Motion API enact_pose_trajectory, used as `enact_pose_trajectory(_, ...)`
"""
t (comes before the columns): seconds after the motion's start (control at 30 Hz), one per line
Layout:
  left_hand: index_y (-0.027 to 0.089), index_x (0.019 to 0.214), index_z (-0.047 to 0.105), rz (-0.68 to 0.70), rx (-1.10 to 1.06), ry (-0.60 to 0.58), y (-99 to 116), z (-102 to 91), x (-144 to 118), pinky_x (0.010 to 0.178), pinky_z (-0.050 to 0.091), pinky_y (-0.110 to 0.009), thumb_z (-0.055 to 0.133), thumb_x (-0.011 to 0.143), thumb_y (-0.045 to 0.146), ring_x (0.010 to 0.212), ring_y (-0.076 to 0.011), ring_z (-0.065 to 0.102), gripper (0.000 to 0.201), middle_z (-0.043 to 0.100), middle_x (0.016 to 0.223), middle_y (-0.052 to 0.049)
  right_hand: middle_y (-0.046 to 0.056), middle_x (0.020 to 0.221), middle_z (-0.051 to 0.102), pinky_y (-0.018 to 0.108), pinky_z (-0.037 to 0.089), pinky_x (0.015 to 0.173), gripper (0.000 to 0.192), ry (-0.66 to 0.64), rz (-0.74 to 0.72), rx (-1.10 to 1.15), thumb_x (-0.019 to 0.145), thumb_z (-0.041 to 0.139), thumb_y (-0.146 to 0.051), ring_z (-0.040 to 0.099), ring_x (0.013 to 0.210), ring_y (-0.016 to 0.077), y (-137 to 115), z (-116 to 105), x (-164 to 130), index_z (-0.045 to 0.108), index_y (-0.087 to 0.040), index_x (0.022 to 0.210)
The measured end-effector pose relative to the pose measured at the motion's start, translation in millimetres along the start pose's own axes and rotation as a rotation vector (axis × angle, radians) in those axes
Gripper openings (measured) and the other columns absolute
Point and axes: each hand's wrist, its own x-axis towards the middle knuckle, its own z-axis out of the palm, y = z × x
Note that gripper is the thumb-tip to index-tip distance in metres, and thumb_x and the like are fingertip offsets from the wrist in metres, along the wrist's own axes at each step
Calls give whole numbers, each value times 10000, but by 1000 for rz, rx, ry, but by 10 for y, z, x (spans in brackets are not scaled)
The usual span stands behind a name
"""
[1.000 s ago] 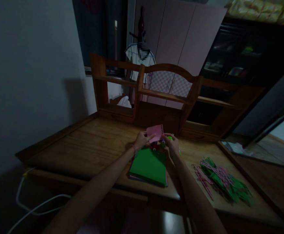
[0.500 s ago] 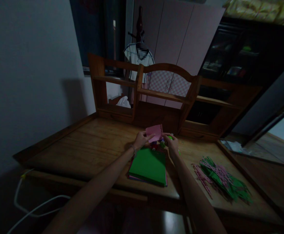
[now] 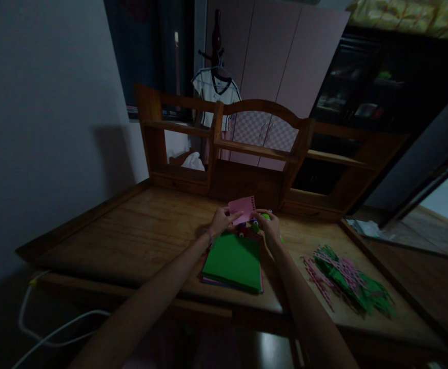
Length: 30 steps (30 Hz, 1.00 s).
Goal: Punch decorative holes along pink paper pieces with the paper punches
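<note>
My left hand [image 3: 220, 221] pinches the lower left edge of a small pink paper sheet [image 3: 241, 207] with a punched edge, held up just above the wooden desk [image 3: 150, 230]. My right hand [image 3: 270, 227] is closed around a small green tool [image 3: 267, 217] at the sheet's lower right corner; the tool is mostly hidden by my fingers. Right below both hands lies a stack of coloured paper [image 3: 233, 261] with a green sheet on top.
A heap of green and pink paper strips [image 3: 347, 279] lies on the desk's right side. A wooden hutch with shelves [image 3: 255, 148] stands at the back. A white cable [image 3: 55, 328] hangs below the desk's left front edge. The room is dim.
The view has drifted slightly, shifting the scene a little left. Both hands stay at the pink sheet with the same hold.
</note>
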Motion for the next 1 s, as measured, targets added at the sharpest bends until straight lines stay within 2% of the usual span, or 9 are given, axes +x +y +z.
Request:
enact_pose_trajectory(0.57, 63, 883, 702, 37, 32, 17, -64, -13, 22, 591, 460, -236, 731, 647, 455, 678, -173, 628, 459, 708, 827, -115, -3, 588, 570, 203, 302, 434, 345, 0, 14, 11, 607, 716, -414, 427, 466, 81, -46, 4, -30, 674, -135, 805)
enact_pose_trajectory(0.77, 67, 906, 703, 32, 18, 32, -50, -24, 27, 639, 483, -255, 737, 643, 442, 728, -190, 645, 460, 709, 878, -125, -3, 585, 575, 220, 334, 463, 395, -21, -11, -30, 636, 689, -447, 445, 480, 94, -42, -31, -16, 689, -137, 882)
enact_pose_trajectory(1.0, 66, 890, 707, 37, 39, 38, -45, -33, 29, 632, 485, -252, 737, 649, 426, 723, -190, 644, 434, 712, 868, -123, -3, 578, 575, 218, 328, 456, 374, 17, 4, -37, 605, 708, -434, 456, 489, 102, -16, -36, 21, 698, -148, 846)
